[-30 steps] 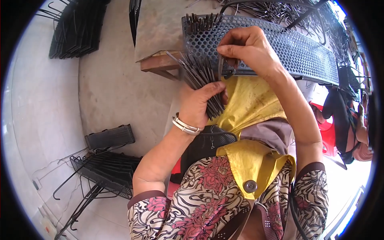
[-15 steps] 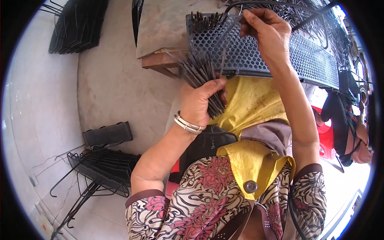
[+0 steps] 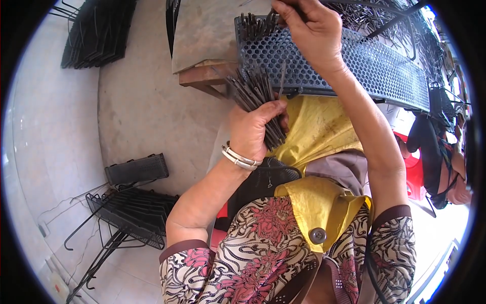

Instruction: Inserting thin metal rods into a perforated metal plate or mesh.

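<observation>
My left hand (image 3: 255, 121) is wrapped round a thick bundle of thin dark metal strips (image 3: 248, 91), their ends fanning out above the fist. Ahead of it lies a long perforated metal rack (image 3: 324, 63) with round holes. More dark strips (image 3: 255, 28) stand upright in a cluster at the rack's far left corner. Just right of that cluster, my right hand (image 3: 314, 30) reaches over the rack with thumb and fingers bent together. Whatever it pinches is hidden at the picture's top edge.
Loose metal strips (image 3: 369, 17) are heaped behind the rack. A worktable with a wooden edge (image 3: 207, 76) stands on its left. Black wire racks (image 3: 131, 207) are stacked at lower left, others (image 3: 98, 33) at upper left. Another person's arm (image 3: 458, 187) shows at right.
My right hand has moved left and away from me, to the standing strips at the rack's far left corner. The left hand and its bundle have stayed almost still.
</observation>
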{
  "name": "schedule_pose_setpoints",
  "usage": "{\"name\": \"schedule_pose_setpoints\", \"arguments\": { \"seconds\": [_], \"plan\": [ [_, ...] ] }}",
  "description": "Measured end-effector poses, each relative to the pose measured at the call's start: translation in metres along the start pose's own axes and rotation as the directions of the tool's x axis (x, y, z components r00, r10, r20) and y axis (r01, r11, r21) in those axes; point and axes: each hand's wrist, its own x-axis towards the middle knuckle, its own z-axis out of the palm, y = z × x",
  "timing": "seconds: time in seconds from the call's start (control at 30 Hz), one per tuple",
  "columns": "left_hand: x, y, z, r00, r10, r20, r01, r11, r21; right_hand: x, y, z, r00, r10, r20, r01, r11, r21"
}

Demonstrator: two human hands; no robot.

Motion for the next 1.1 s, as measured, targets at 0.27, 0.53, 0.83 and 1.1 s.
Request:
{"name": "schedule_pose_setpoints", "arguments": {
  "seconds": [0.27, 0.53, 0.83, 1.1],
  "plan": [
    [0.002, -0.002, -0.001, 0.999, -0.033, -0.018, 0.033, 0.999, 0.025, -0.016, 0.022, 0.005, 0.902, -0.111, 0.418, 0.282, 0.883, -0.375],
    [0.004, -0.003, -0.006, 0.999, -0.042, -0.019, 0.042, 0.999, 0.006, -0.024, -0.018, -0.026, 0.571, 0.562, 0.598, -0.639, 0.762, -0.106],
    [0.005, -0.003, -0.005, 0.999, 0.017, 0.031, -0.017, 1.0, -0.005, -0.026, -0.018, -0.04, 0.71, 0.572, 0.411, -0.659, 0.745, 0.104],
    [0.004, -0.004, -0.005, 1.0, 0.005, -0.007, -0.005, 1.0, 0.012, -0.003, -0.006, -0.016, 0.972, 0.233, -0.037, -0.233, 0.972, -0.005]
  ]
}}
